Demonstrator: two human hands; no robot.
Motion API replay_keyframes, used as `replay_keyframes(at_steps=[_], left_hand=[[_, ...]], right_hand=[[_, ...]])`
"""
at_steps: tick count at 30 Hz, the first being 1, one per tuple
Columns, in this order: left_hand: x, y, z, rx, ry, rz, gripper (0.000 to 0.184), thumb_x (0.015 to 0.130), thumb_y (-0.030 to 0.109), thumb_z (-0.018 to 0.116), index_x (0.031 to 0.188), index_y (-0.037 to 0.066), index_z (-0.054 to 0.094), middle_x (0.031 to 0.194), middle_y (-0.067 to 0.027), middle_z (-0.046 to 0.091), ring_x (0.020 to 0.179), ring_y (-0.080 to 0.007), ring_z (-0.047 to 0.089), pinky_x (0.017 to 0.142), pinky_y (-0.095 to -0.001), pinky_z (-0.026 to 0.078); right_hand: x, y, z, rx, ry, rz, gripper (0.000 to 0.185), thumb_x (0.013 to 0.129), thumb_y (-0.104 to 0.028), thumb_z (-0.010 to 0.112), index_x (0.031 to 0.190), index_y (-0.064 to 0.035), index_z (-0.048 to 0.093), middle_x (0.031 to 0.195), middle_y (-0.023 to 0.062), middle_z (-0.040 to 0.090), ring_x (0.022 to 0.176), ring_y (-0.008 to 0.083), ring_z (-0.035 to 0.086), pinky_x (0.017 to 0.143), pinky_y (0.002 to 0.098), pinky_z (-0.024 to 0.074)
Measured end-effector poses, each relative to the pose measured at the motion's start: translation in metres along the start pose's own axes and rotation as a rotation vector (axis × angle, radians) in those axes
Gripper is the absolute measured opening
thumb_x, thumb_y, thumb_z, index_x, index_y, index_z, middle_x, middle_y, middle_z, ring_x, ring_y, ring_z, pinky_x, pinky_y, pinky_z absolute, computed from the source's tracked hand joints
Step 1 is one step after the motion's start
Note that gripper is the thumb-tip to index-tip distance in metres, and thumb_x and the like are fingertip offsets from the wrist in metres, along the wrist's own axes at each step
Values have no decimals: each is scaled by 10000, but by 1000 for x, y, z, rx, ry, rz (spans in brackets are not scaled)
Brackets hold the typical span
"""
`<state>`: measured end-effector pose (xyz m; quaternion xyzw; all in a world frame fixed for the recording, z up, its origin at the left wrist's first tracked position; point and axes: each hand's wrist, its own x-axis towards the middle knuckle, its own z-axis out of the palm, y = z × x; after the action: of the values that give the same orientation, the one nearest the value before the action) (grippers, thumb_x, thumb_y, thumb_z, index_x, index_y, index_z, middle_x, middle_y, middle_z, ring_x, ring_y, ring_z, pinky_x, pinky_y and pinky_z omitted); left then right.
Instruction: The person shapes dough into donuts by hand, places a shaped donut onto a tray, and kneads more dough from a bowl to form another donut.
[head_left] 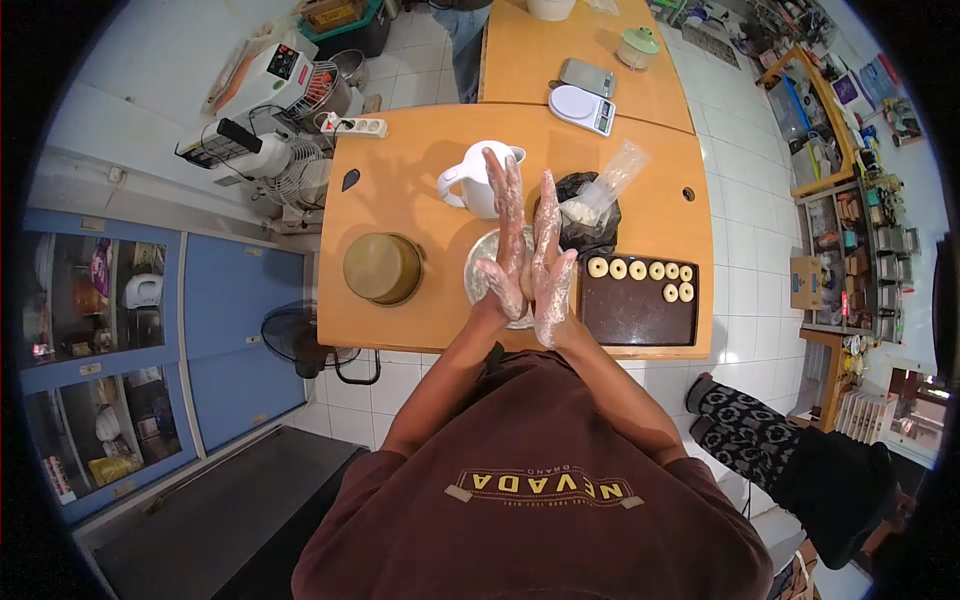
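Observation:
My left hand (pixel 507 240) and my right hand (pixel 551 265) are both coated with white flour, palms facing each other and fingers stretched out. Pressed between the lower palms is a small pale piece of dough (pixel 527 285), mostly hidden by the hands. Beneath them stands a metal bowl (pixel 479 266), its inside dusted with flour. To the right, a dark baking tray (pixel 637 314) carries several ring-shaped dough pieces (pixel 638 270) along its far side and far right corner.
Beyond my hands stands a white pitcher (pixel 478 180). A brownish round container (pixel 382 269) sits at left. Right of the pitcher lie a black plastic bag (pixel 592 236) and a clear bag of white powder (pixel 612 184). Farther back are a white kitchen scale (pixel 581 108), a power strip (pixel 357 127) and a person's leg (pixel 465 50).

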<state>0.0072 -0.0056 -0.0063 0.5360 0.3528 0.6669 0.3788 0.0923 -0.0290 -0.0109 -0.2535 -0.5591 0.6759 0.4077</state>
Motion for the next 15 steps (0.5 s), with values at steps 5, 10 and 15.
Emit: replay_keyframes(at_steps=[5,10,15], left_hand=[[-17,3,5,104,-52,53,1197,803,955,-47,1665,126,-86,1745,-69,-127,1599,-280,-125,1269,-506,-91],[-31,15,9,37,-59,53,1192,806,954,-42,1666,129,-84,1745,-70,-127,1600,-280,-119,1270,-506,-84],[-15,29,7,-86,25,8,1188,808,952,-38,1666,132,-82,1745,-70,-127,1600,-281,-113,1272,-506,-78]], right_hand=[[8,-10,-11,-49,32,-68,920,1023,-729,83,1656,-88,-106,1734,151,-58,1596,295,-31,1277,458,5],[25,-14,-21,-105,77,-119,913,1030,-718,80,1654,-78,-105,1734,148,-64,1595,287,-42,1277,448,-3],[23,-4,-16,-8,56,16,905,1036,-707,77,1651,-68,-105,1734,145,-69,1594,278,-52,1278,437,-10]])
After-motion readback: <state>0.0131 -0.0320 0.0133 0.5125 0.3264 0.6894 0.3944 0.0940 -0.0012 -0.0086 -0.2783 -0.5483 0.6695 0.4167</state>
